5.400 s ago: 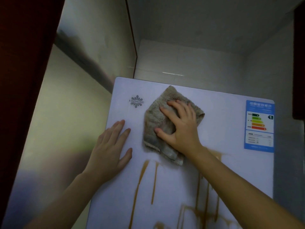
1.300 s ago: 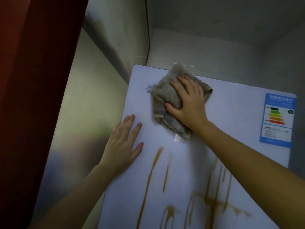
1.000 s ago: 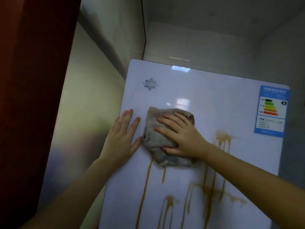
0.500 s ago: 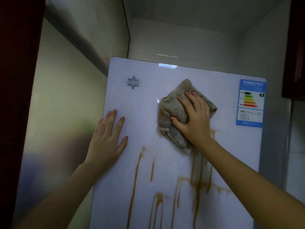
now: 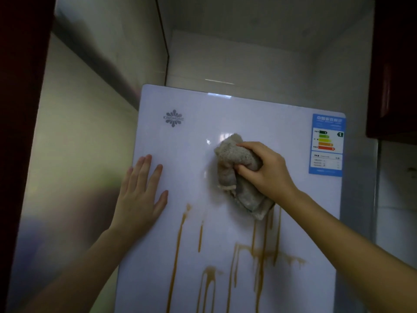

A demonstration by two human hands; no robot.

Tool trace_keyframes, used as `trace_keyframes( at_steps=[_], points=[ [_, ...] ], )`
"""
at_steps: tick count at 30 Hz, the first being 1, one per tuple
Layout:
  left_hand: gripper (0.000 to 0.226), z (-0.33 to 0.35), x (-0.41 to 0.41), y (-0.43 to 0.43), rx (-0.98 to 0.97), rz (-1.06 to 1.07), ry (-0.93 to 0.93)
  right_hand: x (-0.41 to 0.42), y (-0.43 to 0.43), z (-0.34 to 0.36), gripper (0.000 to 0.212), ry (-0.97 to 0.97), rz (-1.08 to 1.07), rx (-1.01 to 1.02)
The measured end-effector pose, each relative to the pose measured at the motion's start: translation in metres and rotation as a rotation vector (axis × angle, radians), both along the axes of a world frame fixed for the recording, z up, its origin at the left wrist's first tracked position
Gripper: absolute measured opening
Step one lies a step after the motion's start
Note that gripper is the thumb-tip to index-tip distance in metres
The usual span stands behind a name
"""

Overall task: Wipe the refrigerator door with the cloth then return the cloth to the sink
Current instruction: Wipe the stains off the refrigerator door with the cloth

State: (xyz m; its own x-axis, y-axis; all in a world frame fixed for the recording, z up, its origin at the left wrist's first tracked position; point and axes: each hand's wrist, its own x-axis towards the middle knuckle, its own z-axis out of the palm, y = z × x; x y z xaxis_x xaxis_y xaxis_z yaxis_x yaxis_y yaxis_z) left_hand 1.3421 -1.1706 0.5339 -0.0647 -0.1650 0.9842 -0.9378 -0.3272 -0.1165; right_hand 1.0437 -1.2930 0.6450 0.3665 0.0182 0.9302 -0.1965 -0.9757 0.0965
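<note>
A: Where is the cloth at this moment?

B: The grey-brown terry cloth is bunched up against the white glossy refrigerator door, in the upper middle part of it. Its lower corner hangs down to the top of some streaks.

A: Which hand has it?

B: The right hand. The fingers and the thumb are curled round the bunched upper part of the cloth and grip it. The hand presses the cloth onto the door.

A: And the other hand?

B: The left hand lies flat on the door near its left edge. The fingers are straight and a little spread, and the thumb points to the right. It holds nothing.

A: What else is on the door?

B: Brown drip streaks run down the lower half, below both hands: several thin lines and some wider patches. One long thin streak begins just right of the left thumb. In the upper left corner there is a grey flower-shaped logo with the word KINGHOME. In the upper right corner sticks a blue rectangular energy label with coloured bars, near the right hand but apart from it.

A: And around the refrigerator?

B: A dark red cabinet is above on the right, a dark red panel is at the left edge, and a pale tiled wall stands behind.
</note>
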Motion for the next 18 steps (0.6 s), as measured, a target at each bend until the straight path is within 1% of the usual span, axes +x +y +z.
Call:
trace_keyframes(
  at_steps=[3, 5, 6, 8, 10, 11, 14, 16, 18],
  points=[
    [0.066, 0.000, -0.001, 0.000, 0.005, 0.007, 0.005, -0.005, 0.017, 0.016, 0.037, 0.057, 0.140, 0.158],
    [0.066, 0.001, 0.000, 0.001, 0.014, 0.009, 0.008, -0.004, 0.023, 0.027, 0.032, 0.067, 0.182, 0.192],
    [0.066, 0.001, 0.000, 0.001, 0.016, 0.009, 0.007, -0.003, 0.024, 0.031, 0.031, 0.065, 0.162, 0.190],
    [0.065, 0.001, 0.000, 0.001, 0.014, 0.009, 0.002, 0.002, 0.017, 0.036, 0.034, 0.051, 0.015, 0.145],
    [0.065, 0.001, 0.000, 0.002, 0.012, 0.012, -0.001, 0.008, 0.007, 0.036, 0.039, 0.014, -0.168, 0.054],
    [0.065, 0.001, 0.000, 0.002, 0.010, 0.013, -0.002, 0.012, 0.004, 0.034, 0.042, -0.016, -0.216, 0.001],
    [0.065, 0.001, 0.000, 0.001, 0.010, 0.015, 0.002, 0.022, -0.002, 0.028, 0.050, -0.132, -0.219, -0.140],
    [0.065, 0.001, 0.000, 0.000, 0.006, 0.022, -0.002, 0.027, -0.005, 0.025, 0.045, -0.223, -0.184, -0.184],
    [0.065, 0.000, 0.001, -0.001, -0.003, 0.021, -0.011, 0.030, -0.008, 0.023, 0.039, -0.259, -0.155, -0.214]
  ],
)
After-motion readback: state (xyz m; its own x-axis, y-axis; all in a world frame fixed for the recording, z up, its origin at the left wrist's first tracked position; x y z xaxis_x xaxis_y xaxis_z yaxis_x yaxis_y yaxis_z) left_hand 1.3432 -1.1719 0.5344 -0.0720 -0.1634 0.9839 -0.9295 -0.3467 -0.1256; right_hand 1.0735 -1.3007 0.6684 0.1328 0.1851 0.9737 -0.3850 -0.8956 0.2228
